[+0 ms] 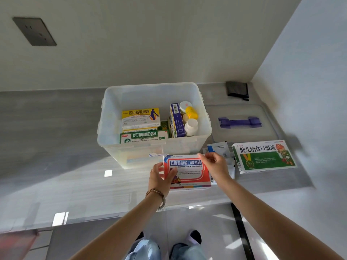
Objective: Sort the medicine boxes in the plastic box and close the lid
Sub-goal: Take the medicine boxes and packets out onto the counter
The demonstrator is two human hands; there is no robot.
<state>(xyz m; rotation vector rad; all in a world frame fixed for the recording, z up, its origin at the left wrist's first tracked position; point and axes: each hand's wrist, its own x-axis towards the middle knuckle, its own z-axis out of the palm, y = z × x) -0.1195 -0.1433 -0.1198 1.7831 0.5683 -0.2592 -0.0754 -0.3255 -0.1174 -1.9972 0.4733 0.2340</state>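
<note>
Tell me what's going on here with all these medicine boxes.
A person is packing medicines into a clear plastic box. Both the left hand and right hand grip a red medicine box just in front of it, not yet inside. Several boxes and a few bottles already stand in it. A green medicine box and some sachets lie on the counter to the right, and the lid lies off beside the plastic box.

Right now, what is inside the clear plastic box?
Inside the plastic box: a yellow medicine box stacked on others, a green-and-white box in front, a blue box upright, and bottles at the right. What lies under the stack is mostly covered.
</note>
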